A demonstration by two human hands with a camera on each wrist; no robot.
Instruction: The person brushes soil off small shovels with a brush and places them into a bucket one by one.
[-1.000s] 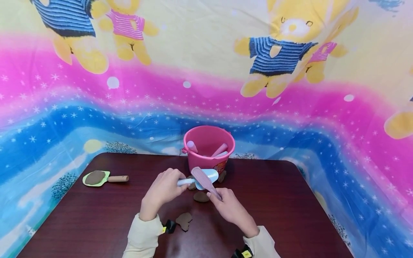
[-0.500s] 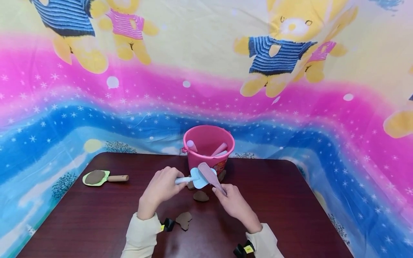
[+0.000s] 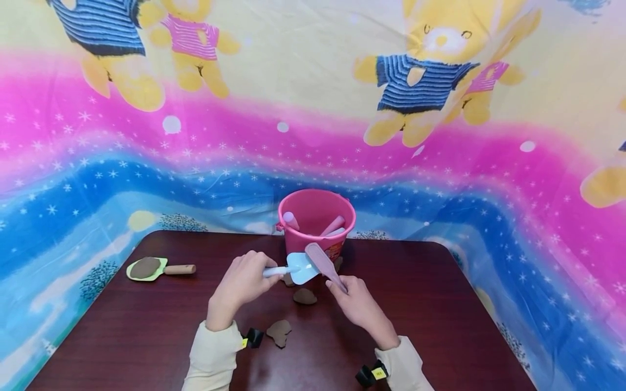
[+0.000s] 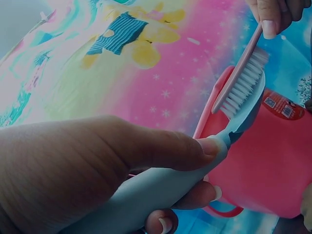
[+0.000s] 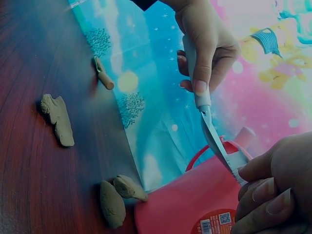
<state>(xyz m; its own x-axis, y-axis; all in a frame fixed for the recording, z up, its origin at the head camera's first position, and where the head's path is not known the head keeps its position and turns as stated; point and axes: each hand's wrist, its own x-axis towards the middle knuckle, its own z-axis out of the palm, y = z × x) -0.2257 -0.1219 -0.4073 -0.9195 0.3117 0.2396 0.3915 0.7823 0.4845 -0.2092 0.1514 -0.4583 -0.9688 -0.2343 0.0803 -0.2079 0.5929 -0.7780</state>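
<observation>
My left hand (image 3: 244, 278) grips a light blue toy shovel (image 3: 302, 268) by its handle, the thumb lying along the neck. Its blade points right, in front of the pink bucket (image 3: 299, 247). In my right hand (image 3: 361, 305) is a mauve brush (image 3: 320, 260), pinched by the handle and slanting up to the left. The left wrist view shows its white bristles (image 4: 243, 85) against the hollow of the blade, near the outer edge. Beneath the tools, a brown clay lump (image 3: 305, 296) lies on the table, and a flat ragged clay piece (image 3: 280, 332) lies closer to me.
Pinkish handles (image 3: 335, 225) stick up inside the bucket. More clay (image 5: 127, 187) sits at the bucket's base. A green shovel with a wooden handle (image 3: 180, 270) lies at the far left, bearing clay. A printed cloth (image 3: 235, 206) hangs behind the table (image 3: 420, 304).
The brush has slid across the blade from near the neck toward its outer edge, my right hand shifting right and slightly up. My left hand has drawn slightly left, and the blade has turned.
</observation>
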